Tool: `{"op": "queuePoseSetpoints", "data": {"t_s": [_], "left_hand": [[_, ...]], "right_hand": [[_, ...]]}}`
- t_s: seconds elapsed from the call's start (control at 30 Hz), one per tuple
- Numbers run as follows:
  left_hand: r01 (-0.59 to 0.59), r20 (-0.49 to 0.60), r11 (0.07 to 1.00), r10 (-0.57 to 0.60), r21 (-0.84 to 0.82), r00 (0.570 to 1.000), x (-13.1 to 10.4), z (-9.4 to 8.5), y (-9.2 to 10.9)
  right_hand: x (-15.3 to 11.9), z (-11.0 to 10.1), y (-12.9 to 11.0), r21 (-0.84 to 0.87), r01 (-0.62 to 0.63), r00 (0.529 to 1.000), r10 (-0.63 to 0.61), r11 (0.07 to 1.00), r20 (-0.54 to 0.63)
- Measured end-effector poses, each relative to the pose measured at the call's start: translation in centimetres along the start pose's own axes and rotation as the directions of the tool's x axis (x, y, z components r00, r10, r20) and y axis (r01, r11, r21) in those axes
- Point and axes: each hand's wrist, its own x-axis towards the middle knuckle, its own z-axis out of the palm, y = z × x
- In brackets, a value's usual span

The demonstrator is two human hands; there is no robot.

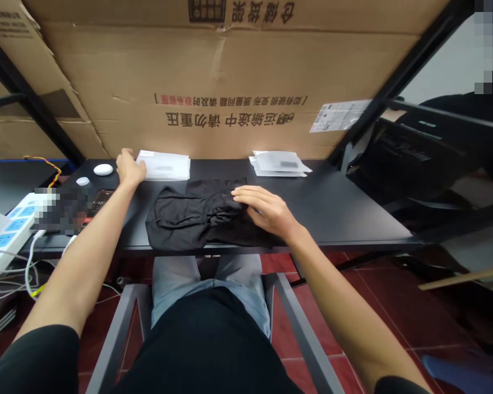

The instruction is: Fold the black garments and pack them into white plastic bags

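My left hand (130, 167) is at the left edge of a small stack of translucent white plastic bags (166, 167) near the back of the black table. Its thumb side meets the edge of the stack, with the fingers apart from it and partly hidden. A dark, thin garment (181, 216), loosely folded and wrinkled, lies along the front edge in the middle. My right hand (269, 210) rests on the right part of this garment, its fingers stretched out and pointing left.
Another stack of translucent bags (279, 163) lies at the back right. Behind the table stands a large cardboard sheet (230, 71). On the left are a white oval case (103, 169), a phone (101, 202) and a power strip (8, 232) with cables. A black metal post (365, 126) rises on the right.
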Motion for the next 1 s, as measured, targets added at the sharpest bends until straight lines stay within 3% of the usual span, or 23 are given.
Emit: {"op": "queuePoseSetpoints", "data": {"t_s": [0.1,0.23,0.3,0.37,0.47,0.53,0.63,0.7,0.8,0.9,1.0], "left_hand": [[-0.119,-0.067,0.968,0.136,0.219,0.988,-0.5,0.3,0.4],[-0.357,0.092,0.894,0.346,0.269,0.934,-3.4,2.1,3.6],[-0.47,0.186,0.856,0.437,0.216,0.88,-6.0,3.3,6.0],[-0.563,0.275,0.814,0.514,0.143,0.812,-9.2,4.4,8.3],[-0.65,0.406,0.76,0.593,0.002,0.695,-13.7,6.1,10.9],[-0.69,0.476,0.723,0.616,-0.025,0.628,-16.1,7.3,12.1],[-0.734,0.562,0.678,0.592,0.041,0.578,-18.4,9.3,13.4],[-0.754,0.614,0.648,0.555,0.104,0.562,-19.2,10.4,14.1],[-0.747,0.662,0.645,0.492,0.158,0.565,-19.6,11.3,14.5],[-0.689,0.651,0.708,0.452,0.155,0.61,-19.4,10.9,14.4],[-0.634,0.591,0.762,0.453,0.132,0.667,-18.7,9.3,13.7]], "right_hand": [[0.4,-1.1,0.8,-0.052,-0.06,0.992,0.054,0.997,-0.116],[1.0,-1.8,2.3,-0.08,-0.159,0.964,0.138,0.984,-0.227],[0.7,-1.7,3.1,-0.064,-0.202,0.965,0.188,0.977,-0.183],[-0.2,-1.6,3.6,-0.04,-0.229,0.973,0.227,0.973,-0.037],[-1.9,-2.0,3.8,-0.008,-0.28,0.944,0.277,0.96,0.178],[-2.7,-2.5,3.4,0.005,-0.338,0.927,0.332,0.941,0.174],[-3.1,-3.0,2.6,0.058,-0.433,0.901,0.434,0.899,0.007],[-3.0,-2.9,2.0,0.112,-0.49,0.861,0.5,0.864,-0.091],[-2.8,-2.2,1.7,0.141,-0.541,0.823,0.556,0.829,-0.112],[-2.7,-1.4,1.9,0.108,-0.552,0.827,0.56,0.827,-0.057],[-2.7,-0.9,2.2,0.013,-0.529,0.848,0.528,0.848,0.047]]}}
